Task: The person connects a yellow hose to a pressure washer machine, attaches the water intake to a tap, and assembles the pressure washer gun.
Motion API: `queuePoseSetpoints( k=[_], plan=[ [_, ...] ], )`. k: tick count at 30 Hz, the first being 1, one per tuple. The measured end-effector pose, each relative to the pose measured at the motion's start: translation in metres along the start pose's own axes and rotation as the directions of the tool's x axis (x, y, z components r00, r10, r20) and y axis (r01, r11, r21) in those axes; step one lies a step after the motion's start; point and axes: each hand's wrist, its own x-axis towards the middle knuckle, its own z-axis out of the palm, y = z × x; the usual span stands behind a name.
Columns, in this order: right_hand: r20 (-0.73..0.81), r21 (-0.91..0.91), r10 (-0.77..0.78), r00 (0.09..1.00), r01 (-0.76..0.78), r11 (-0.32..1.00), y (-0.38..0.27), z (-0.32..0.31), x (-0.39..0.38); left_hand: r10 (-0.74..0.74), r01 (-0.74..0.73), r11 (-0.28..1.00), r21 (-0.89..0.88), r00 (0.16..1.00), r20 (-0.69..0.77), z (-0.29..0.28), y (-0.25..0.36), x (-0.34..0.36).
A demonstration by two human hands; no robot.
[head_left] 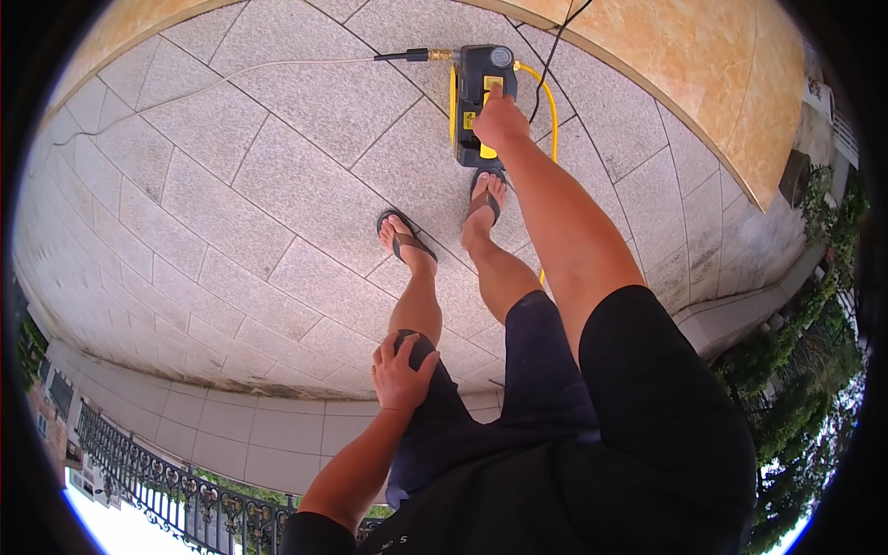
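Note:
A black and yellow machine (465, 69) stands on the paving, with a brass fitting (439, 55) on its left side and a yellow hose (553, 129) leaving its right. My right hand (501, 116) is over its top, forefinger touching a yellow part near the top end; the other fingers are curled, and whether they grip the yellow handle (487, 151) is hidden. My left hand (400, 375) rests on my left knee, fingers spread.
Beyond the machine is an orange stone step (703, 74). A thin pale hose (231, 76) crosses the paving (277, 185) leftward, and a black cable (548, 65) runs upward. An iron railing (148, 476) lies at lower left, with greenery (795, 370) at right.

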Motion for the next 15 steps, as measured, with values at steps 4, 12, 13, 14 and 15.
queuePoseSetpoints(
  k=[4,12,13,14,15],
  plan=[
    [0.006,0.065,0.038,0.999,-0.038,0.997,0.001,0.002,0.005,-0.018,0.018,0.999,-0.031,1.000,0.010,0.003,-0.003,-0.001],
    [-0.006,0.094,0.033,0.999,-0.032,0.995,0.013,-0.003,-0.007,-0.007,0.007,1.000,-0.008,0.998,-0.059,-0.008,0.002,-0.003],
    [-0.015,0.104,0.073,0.997,-0.071,0.992,0.018,-0.003,-0.021,0.001,0.000,1.000,0.015,0.998,-0.067,-0.009,0.003,-0.004],
    [-0.028,0.119,0.041,0.999,-0.038,0.992,0.029,0.001,-0.039,0.015,-0.013,1.000,0.028,0.997,-0.079,-0.011,0.003,-0.008],
    [0.023,0.113,0.017,1.000,-0.019,0.993,0.039,0.004,-0.056,0.003,-0.001,1.000,0.021,0.996,-0.085,-0.013,0.003,-0.012]
  ],
)
